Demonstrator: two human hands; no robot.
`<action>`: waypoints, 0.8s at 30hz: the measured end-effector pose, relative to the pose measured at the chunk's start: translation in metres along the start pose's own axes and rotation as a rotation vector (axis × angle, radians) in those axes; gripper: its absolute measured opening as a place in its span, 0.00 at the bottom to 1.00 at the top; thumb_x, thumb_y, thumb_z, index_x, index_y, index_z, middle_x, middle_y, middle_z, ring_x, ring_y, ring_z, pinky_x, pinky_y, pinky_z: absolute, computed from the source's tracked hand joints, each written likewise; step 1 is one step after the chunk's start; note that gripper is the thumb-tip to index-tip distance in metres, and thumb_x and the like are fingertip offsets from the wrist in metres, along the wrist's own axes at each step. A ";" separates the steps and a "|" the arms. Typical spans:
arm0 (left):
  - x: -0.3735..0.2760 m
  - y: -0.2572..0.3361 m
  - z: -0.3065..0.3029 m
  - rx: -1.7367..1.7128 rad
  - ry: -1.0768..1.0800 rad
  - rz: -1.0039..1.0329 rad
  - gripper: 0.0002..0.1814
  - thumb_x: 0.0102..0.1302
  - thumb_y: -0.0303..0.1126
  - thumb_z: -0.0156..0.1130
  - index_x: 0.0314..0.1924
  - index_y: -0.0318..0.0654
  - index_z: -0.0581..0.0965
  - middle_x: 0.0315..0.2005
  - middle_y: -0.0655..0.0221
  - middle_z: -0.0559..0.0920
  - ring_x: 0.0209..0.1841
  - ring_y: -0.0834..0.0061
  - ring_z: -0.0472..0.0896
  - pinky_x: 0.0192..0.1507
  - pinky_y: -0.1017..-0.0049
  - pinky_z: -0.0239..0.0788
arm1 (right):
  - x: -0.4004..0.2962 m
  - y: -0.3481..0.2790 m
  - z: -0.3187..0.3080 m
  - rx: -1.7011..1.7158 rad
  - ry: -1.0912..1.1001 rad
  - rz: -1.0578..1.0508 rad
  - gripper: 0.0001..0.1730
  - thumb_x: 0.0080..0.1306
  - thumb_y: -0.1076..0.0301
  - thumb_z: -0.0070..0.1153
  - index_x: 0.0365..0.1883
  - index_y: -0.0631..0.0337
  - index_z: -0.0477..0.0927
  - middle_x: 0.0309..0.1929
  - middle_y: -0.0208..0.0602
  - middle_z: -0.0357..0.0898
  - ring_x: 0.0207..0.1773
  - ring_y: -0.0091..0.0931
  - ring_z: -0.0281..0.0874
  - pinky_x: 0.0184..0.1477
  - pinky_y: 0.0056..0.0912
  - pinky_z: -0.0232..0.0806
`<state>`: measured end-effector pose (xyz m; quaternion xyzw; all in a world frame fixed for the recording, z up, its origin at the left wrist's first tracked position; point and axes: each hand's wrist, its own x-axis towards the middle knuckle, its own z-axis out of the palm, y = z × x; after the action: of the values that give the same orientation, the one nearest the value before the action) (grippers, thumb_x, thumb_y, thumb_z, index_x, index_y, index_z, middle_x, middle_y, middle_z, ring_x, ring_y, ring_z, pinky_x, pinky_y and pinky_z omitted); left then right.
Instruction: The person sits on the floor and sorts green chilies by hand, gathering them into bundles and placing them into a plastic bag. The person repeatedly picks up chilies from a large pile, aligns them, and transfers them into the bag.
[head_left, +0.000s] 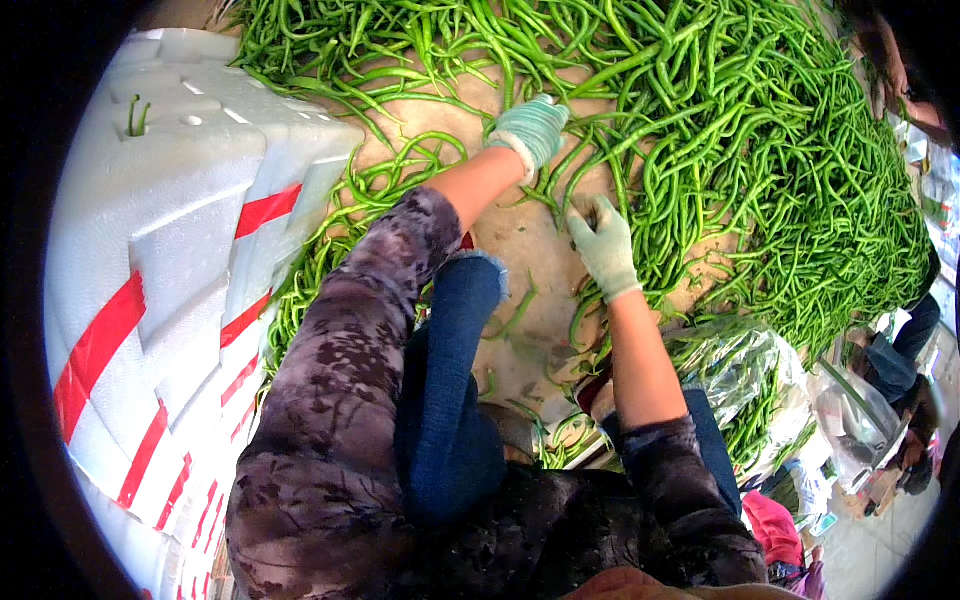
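My left hand, in a pale green knit glove with a white cuff, reaches over long green chili peppers. Its fingertips are turned away from view, so whether they grip any pepper is hidden. Closer to my body, my right hand wears a similar pale glove. Its fingers are curled beside several peppers at the edge of the pile, and I cannot tell if one is held. A bare patch of tan ground sheet with a few loose peppers lies between my hands and knees.
Stacked white foam boxes sealed with red tape rise on the left; pepper stems poke from one top. At right stands a clear plastic bag of peppers. My denim-covered knee is below. Another person's arm shows at upper right.
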<state>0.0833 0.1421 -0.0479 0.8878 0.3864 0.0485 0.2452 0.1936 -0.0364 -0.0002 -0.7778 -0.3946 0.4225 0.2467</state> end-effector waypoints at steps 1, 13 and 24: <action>-0.005 0.001 -0.003 -0.059 0.004 -0.014 0.16 0.62 0.38 0.60 0.46 0.38 0.77 0.45 0.53 0.79 0.47 0.53 0.79 0.50 0.59 0.71 | -0.010 0.006 -0.001 0.077 -0.013 0.046 0.13 0.63 0.67 0.59 0.42 0.65 0.77 0.28 0.34 0.79 0.27 0.24 0.74 0.33 0.29 0.67; -0.140 -0.050 -0.160 -0.761 -0.022 -0.466 0.13 0.61 0.38 0.67 0.37 0.35 0.79 0.25 0.68 0.80 0.29 0.81 0.76 0.32 0.73 0.69 | -0.037 0.037 0.003 0.342 -0.121 0.151 0.08 0.67 0.70 0.57 0.42 0.63 0.78 0.27 0.22 0.73 0.25 0.13 0.64 0.28 0.19 0.62; -0.208 -0.055 -0.203 -0.099 -0.501 -0.507 0.24 0.55 0.46 0.68 0.45 0.34 0.79 0.36 0.54 0.83 0.41 0.55 0.82 0.44 0.61 0.72 | 0.011 0.016 -0.005 -0.097 -0.226 0.069 0.13 0.64 0.66 0.58 0.43 0.65 0.78 0.33 0.46 0.81 0.34 0.35 0.80 0.41 0.34 0.71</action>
<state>-0.1540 0.1066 0.1254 0.7352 0.5194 -0.2140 0.3793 0.2077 -0.0367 -0.0142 -0.7494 -0.4128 0.4961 0.1482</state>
